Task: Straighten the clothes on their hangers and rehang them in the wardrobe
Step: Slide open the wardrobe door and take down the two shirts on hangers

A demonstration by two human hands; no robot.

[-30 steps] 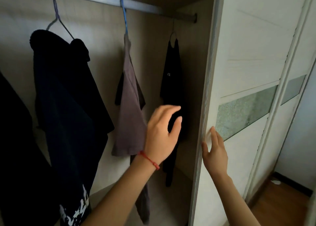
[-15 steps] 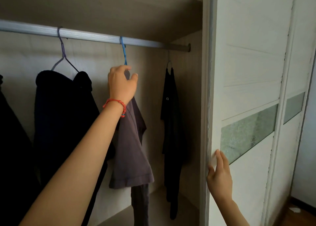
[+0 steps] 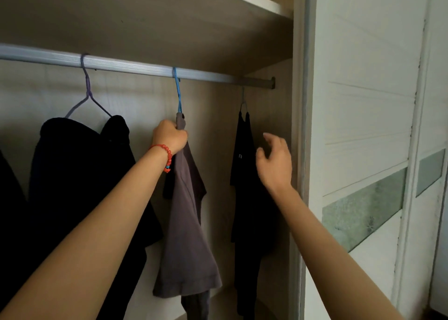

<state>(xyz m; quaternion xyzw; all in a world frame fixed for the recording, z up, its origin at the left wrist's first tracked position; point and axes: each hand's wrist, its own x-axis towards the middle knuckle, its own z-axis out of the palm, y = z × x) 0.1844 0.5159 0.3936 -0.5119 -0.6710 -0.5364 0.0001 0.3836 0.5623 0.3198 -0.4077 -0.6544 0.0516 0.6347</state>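
Change: since half a second ago the right hand [image 3: 275,161] left the door edge [image 3: 300,150] and came inside the wardrobe; the left hand [image 3: 169,136] slid lower.
Left grip: fingers curled tight around the neck of the grey shirt [image 3: 186,222], under the blue hanger [image 3: 179,94].
Right grip: fingers loosely spread, holding nothing.
Place: the shirt hangs long and vertical from the rail [image 3: 135,66].
Key relation: the shirt is left of the right hand, the black garment [image 3: 244,174] is between them.
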